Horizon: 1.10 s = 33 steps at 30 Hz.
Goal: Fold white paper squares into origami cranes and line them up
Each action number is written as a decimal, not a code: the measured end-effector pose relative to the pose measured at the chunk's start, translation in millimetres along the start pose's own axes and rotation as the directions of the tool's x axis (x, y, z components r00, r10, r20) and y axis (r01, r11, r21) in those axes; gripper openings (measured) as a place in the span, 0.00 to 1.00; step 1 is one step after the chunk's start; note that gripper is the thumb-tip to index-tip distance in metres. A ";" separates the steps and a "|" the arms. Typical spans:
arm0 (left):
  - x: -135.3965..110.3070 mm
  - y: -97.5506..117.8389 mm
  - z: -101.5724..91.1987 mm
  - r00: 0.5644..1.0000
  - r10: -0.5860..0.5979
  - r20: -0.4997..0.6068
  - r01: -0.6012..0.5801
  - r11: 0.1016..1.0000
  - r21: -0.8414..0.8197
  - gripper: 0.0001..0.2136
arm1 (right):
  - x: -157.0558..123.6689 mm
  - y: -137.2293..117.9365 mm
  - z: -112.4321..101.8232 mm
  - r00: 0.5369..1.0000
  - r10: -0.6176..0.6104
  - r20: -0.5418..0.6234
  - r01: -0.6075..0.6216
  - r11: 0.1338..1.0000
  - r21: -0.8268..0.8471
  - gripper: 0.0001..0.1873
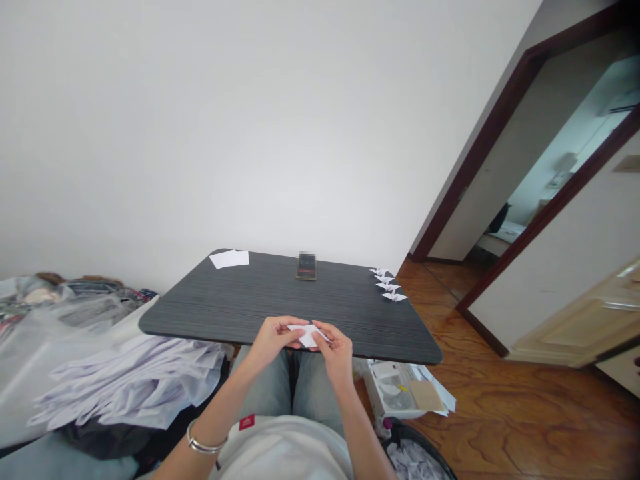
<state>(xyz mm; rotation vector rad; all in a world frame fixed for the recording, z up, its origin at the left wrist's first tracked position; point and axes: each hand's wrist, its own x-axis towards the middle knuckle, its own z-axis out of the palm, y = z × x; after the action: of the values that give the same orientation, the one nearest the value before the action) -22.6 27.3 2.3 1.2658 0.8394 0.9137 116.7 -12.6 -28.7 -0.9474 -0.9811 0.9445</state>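
A small folded piece of white paper (pixel 309 335) is held between both my hands at the near edge of a dark grey table (pixel 250 303). My left hand (pixel 274 337) pinches its left side, fingers closed on it. My right hand (pixel 336 348) grips its right side with thumb and fingers. A silver bracelet is on my left wrist.
On the table lie a white sheet (pixel 230 259) at the far left, a small dark device (pixel 306 266) at the far middle and several folded white paper figures (pixel 389 285) at the right edge. Loose paper (pixel 130 383) is heaped at left. A box (pixel 400 390) and a bin sit on the floor at right.
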 end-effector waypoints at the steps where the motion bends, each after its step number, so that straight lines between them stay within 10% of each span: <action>1: -0.1 0.7 -0.5 1.000 -0.004 0.005 0.004 1.000 0.004 0.16 | -0.1 -0.5 -0.3 1.000 0.001 0.006 -0.001 1.000 -0.005 0.13; 8: -4.0 9.6 0.1 0.999 -0.012 0.051 0.012 1.000 0.005 0.12 | -4.3 -10.8 -1.0 0.990 -0.127 0.067 0.134 0.986 -0.098 0.08; 33: -9.8 19.8 -5.3 0.992 -0.116 0.057 0.114 0.993 0.038 0.11 | -1.2 -11.8 -3.5 0.994 0.024 0.104 -0.025 1.000 0.008 0.08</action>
<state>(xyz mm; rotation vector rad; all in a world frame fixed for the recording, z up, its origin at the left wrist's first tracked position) -33.4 21.8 21.6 1.2554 0.8751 0.7690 122.1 -17.9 -18.9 -0.9117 -1.0536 1.0260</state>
